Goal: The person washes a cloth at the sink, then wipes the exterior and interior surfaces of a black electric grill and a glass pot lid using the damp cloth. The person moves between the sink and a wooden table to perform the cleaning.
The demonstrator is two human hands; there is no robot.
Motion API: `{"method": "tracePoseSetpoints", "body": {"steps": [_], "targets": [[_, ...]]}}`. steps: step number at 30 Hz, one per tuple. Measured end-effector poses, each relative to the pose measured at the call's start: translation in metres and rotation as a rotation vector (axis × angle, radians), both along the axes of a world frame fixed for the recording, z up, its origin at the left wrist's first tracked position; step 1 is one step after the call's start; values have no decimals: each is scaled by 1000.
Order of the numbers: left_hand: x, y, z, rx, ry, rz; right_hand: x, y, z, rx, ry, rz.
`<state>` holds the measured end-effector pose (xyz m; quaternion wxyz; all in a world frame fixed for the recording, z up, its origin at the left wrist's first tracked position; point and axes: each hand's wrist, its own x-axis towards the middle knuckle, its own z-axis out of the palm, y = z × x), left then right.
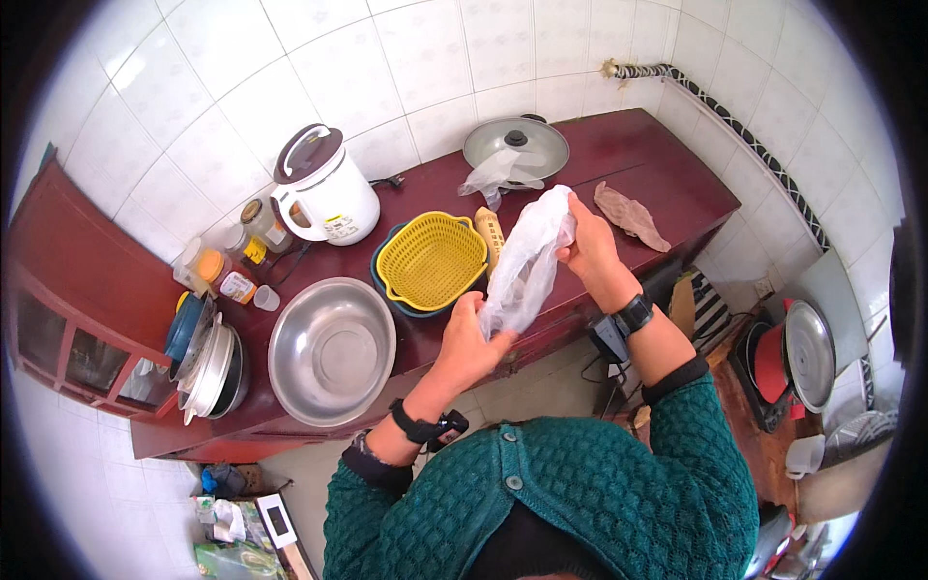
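Note:
A crumpled, whitish plastic bag [528, 254] stretches between my two hands above the front of the dark red cabinet top [609, 156]. My left hand [467, 337] grips its lower end, and my right hand [591, 239] pinches the upper end. Just left of the bag, a yellow plastic colander [433, 262] sits inside a blue basin [428, 313]. Partly hidden behind the bag lies a tan printed packet [490, 230]. A brown crumpled cloth or paper [631, 216] rests to the right of my right hand.
A wide steel basin [304, 362] stands left of the colander. Behind are a white soymilk maker or kettle [333, 196], several jars [239, 268] and a lidded pan [544, 138] with another clear bag [500, 174] against it. Stacked pots [217, 370] stand far left; a red pot [770, 362] is at right.

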<state>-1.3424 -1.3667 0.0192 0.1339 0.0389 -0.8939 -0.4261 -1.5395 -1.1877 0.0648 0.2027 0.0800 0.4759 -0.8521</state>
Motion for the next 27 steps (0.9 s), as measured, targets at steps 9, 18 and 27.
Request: {"method": "tracePoseSetpoints", "body": {"steps": [9,18,27], "targets": [[21,-54,0,1023,-2,366,34,38,-32,103,337,646],[114,-93,79,1042,75,419,-30,-30,-106,1195,722,539],[149,-78,96,979,44,527,-64,-102,-137,1389,596,538]]}}
